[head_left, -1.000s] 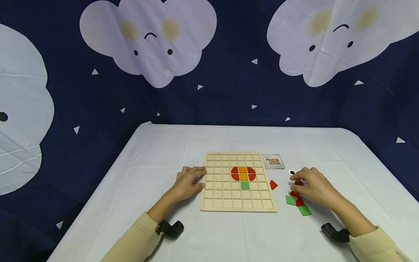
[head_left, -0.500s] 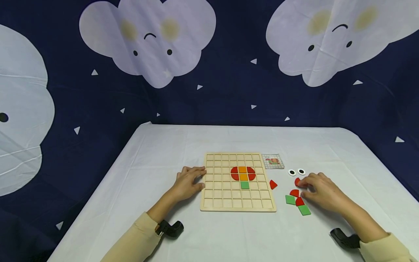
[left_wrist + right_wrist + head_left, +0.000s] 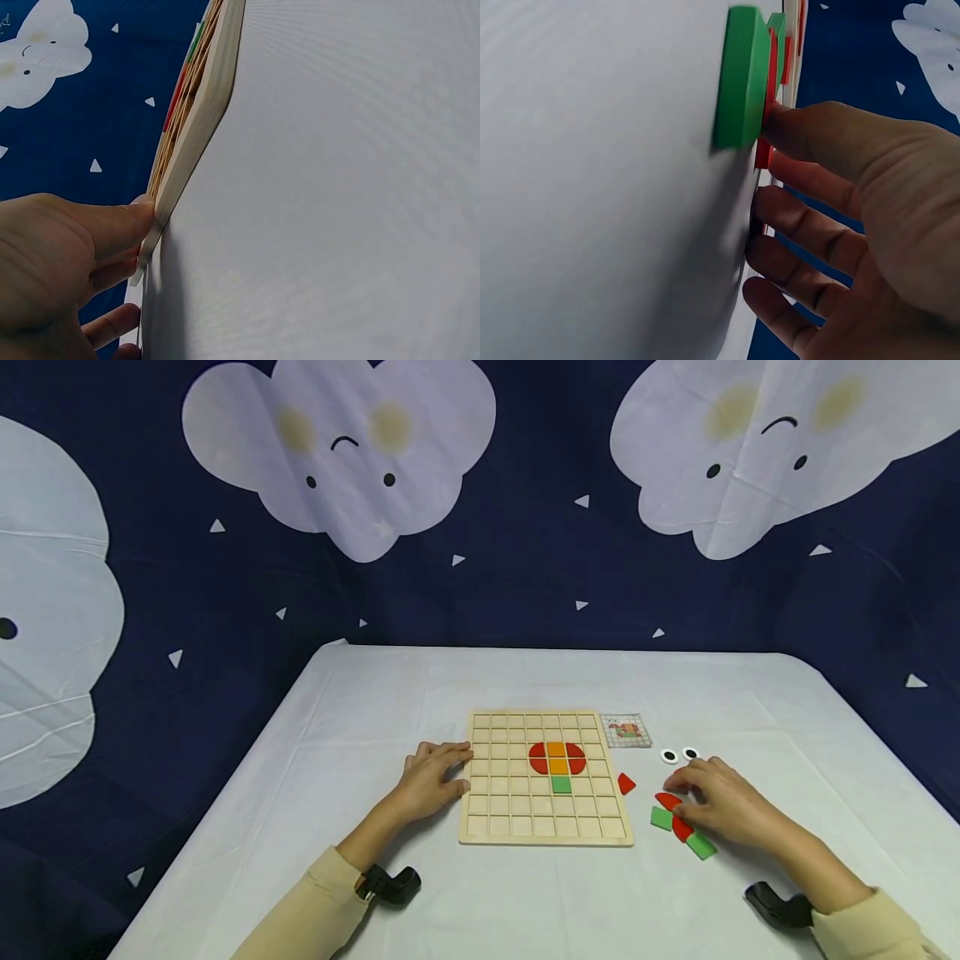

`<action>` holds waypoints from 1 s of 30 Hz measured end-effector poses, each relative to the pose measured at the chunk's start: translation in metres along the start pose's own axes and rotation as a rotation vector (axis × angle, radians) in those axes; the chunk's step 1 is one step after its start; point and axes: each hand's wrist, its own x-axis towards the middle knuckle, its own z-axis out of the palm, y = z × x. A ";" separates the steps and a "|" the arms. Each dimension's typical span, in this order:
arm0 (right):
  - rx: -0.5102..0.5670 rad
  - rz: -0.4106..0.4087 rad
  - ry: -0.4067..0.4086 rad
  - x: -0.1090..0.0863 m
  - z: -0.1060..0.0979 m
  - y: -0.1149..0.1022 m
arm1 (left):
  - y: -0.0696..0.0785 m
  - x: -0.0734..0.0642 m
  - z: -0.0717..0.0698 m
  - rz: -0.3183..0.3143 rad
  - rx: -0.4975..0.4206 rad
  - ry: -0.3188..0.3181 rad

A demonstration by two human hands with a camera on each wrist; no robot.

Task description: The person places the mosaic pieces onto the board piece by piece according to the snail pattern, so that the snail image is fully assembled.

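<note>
Here we look over a white, cloth-covered table (image 3: 375,693) before a dark-blue fabric backdrop (image 3: 525,602) with pale clouds (image 3: 435,460).
We see the square wooden grid board (image 3: 495,812) lying flat in mid-table, the small picture card (image 3: 628,740) beside its upper right corner; the left hand (image 3: 431,783) reaches in from the near side, thumb and fingers wide apart and touching the board's left edge without wrapping it. Right of the board, the right hand (image 3: 723,800) arches palm-down over the curved red pieces (image 3: 682,829), its thumb against one; the gap to the fingers is narrow, and we cannot tell whether anything is pinched there. Two flat green pieces (image 3: 701,846) lie just beside them, and two white discs with black centres (image 3: 669,757) sit beyond the fingers.
</note>
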 end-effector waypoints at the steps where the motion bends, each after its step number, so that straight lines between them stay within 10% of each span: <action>1: 0.002 0.002 -0.005 0.001 0.000 -0.001 | 0.000 0.000 0.000 0.000 -0.001 0.000; 30: 0.106 -0.081 0.037 0.036 0.006 -0.057 | 0.001 -0.001 -0.001 0.008 -0.012 0.003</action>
